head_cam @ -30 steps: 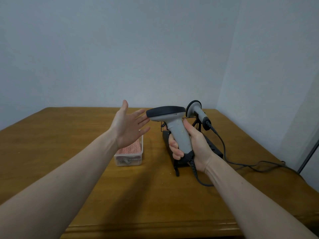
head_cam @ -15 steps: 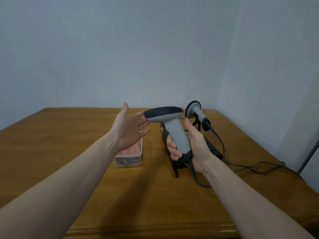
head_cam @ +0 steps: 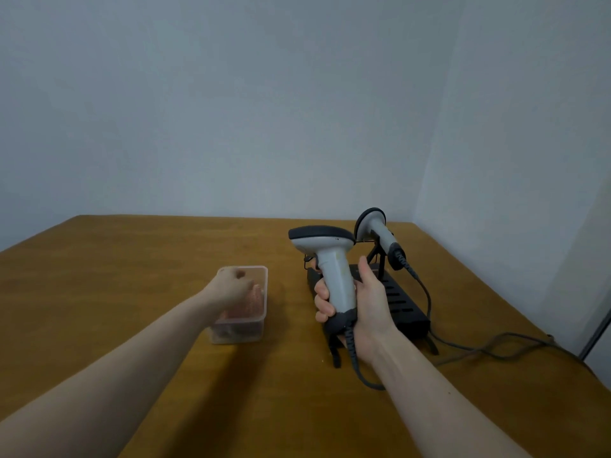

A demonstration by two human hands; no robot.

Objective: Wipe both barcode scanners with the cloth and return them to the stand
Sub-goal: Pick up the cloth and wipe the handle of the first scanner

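Head view showed two bare forearms reaching out over a wooden bench (head_cam: 139, 259). Nearest, the right hand (head_cam: 367, 309) had its grip clamped round the grey handle of a scanner (head_cam: 330, 259), holding it upright above the bench with its dark head pointing left; a coiled cable (head_cam: 355, 361) hung from the base of the handle and looped down to the bench. Left of it, the left hand (head_cam: 229, 287) was dipped into a clear tub (head_cam: 251, 328), its fingers curled down onto the pink cloth (head_cam: 253, 300) lying inside; whether that grip had closed on the cloth could not be told, since the fingertips were hidden. Behind the right hand stood a black stand (head_cam: 401, 305), slotted along its top. Farther back, a second scanner (head_cam: 380, 234) rested on the stand's wire cradle, head up and handle slanting down to the right, with its cable (head_cam: 479, 350) trailing off across the bench toward the right edge.
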